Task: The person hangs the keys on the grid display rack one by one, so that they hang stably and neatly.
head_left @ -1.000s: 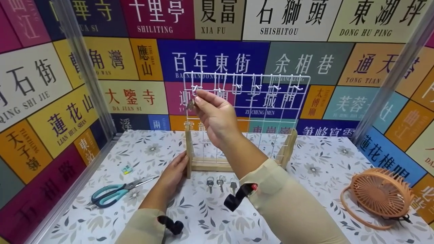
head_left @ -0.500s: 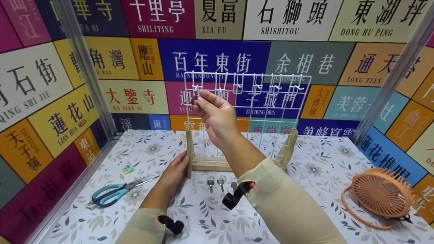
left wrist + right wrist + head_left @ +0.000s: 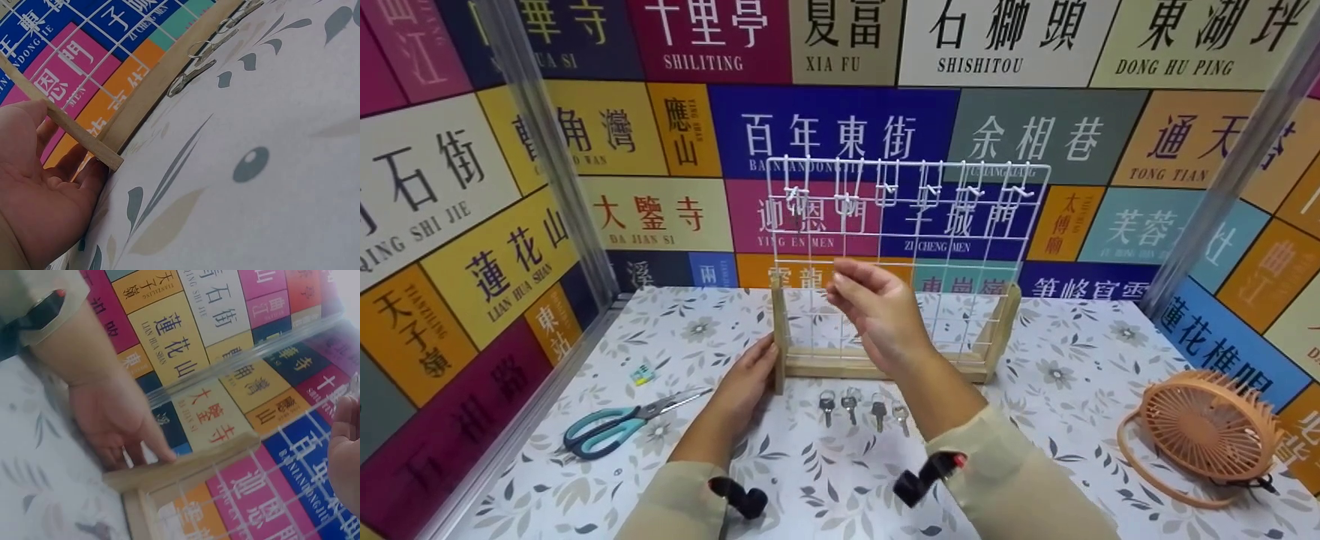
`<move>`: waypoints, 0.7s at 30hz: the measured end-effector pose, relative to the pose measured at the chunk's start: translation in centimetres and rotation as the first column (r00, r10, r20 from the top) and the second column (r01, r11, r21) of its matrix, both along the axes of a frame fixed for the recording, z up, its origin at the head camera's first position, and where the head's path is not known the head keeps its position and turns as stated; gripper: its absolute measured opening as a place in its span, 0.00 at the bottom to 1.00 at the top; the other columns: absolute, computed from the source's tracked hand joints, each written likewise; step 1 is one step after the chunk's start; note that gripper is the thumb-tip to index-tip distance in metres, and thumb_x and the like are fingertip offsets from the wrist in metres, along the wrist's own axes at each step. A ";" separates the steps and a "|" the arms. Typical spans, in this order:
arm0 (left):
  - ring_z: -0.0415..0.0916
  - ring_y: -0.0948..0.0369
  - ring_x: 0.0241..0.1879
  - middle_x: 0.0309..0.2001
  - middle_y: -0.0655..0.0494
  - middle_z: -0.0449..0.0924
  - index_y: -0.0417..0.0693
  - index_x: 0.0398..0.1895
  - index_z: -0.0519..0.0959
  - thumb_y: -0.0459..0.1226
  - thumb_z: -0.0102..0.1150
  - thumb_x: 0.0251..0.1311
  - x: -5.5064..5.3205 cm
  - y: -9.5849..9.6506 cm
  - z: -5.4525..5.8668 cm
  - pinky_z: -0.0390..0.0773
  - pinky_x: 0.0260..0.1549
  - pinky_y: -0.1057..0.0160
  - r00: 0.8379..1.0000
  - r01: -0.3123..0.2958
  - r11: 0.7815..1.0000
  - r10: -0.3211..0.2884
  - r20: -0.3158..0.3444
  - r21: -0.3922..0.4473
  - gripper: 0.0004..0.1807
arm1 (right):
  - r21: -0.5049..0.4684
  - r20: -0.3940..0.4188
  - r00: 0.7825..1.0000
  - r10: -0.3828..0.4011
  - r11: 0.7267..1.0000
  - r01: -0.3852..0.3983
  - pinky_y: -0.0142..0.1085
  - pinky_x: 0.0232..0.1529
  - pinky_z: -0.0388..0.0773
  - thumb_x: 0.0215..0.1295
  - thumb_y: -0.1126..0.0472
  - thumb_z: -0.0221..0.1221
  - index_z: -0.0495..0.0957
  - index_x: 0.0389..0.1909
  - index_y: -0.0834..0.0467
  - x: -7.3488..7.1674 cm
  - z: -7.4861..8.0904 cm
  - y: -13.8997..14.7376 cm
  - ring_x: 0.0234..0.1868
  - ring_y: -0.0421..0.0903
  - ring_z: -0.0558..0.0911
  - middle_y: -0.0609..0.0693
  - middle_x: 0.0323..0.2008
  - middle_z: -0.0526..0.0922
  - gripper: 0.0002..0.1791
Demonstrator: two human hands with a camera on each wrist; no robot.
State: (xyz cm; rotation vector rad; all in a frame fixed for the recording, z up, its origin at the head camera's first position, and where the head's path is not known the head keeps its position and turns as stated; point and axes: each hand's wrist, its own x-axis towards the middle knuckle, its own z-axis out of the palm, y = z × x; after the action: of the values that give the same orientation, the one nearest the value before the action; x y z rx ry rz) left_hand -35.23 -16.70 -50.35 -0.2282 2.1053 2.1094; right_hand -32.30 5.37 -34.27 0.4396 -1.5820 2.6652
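A white wire grid rack point(image 3: 907, 163) stands upright in a wooden frame point(image 3: 825, 367), with several white hooks along its top. My left hand point(image 3: 744, 382) holds the frame's left post; the left wrist view shows the thumb and fingers around the wooden post point(image 3: 84, 138). A small metal key point(image 3: 796, 215) appears to hang from the leftmost hook, too small to see clearly. My right hand point(image 3: 885, 315) is in front of the grid, below and right of that hook, fingers loosely bent with nothing visible in them. Several keys point(image 3: 850, 407) with rings lie in a row before the frame.
Teal-handled scissors point(image 3: 611, 431) lie left of the left hand, with a small green-and-yellow packet point(image 3: 642, 373) behind them. An orange fan point(image 3: 1204, 427) stands at the right on the floral tabletop point(image 3: 1035, 472). Sign-covered panels rise behind the rack.
My right hand has left the leftmost hook and moved down and right, letting go of the key. All the keys in the row now show. My left hand stays on the post.
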 end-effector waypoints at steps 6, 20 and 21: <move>0.58 0.51 0.84 0.83 0.55 0.64 0.69 0.83 0.64 0.58 0.53 0.79 -0.1 -0.1 -0.3 0.56 0.85 0.46 0.998 0.014 0.999 -0.011 -0.056 0.047 0.32 | 0.076 0.008 1.000 0.001 0.997 -0.001 0.37 0.56 0.90 0.73 0.76 0.60 0.83 0.56 0.69 0.7 -3.2 3.7 0.46 0.47 0.89 0.53 0.43 0.87 0.14; 0.60 0.53 0.84 0.82 0.58 0.66 0.73 0.81 0.66 0.59 0.54 0.79 -0.1 -0.1 -0.1 0.57 0.85 0.48 1.000 0.004 0.999 -0.003 -0.031 0.054 0.31 | 0.213 0.025 0.999 -0.047 0.976 0.041 0.36 0.55 0.90 0.74 0.74 0.61 0.89 0.47 0.59 0.9 -5.9 10.3 0.43 0.45 0.90 0.50 0.41 0.89 0.11; 0.60 0.52 0.84 0.82 0.58 0.66 0.73 0.81 0.66 0.59 0.54 0.78 -0.1 0.0 -0.2 0.57 0.85 0.47 0.999 0.004 0.999 -0.002 -0.032 0.051 0.31 | 0.221 0.022 0.999 -0.046 0.975 0.040 0.36 0.55 0.90 0.74 0.73 0.62 0.88 0.48 0.60 0.8 -6.0 10.5 0.43 0.45 0.90 0.50 0.41 0.89 0.10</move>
State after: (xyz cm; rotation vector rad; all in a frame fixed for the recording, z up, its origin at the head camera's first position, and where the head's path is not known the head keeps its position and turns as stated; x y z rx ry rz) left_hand -35.28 -16.74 -50.50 -0.1859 2.0645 2.1766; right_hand -31.47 15.87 -40.30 0.3691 -1.8815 2.4844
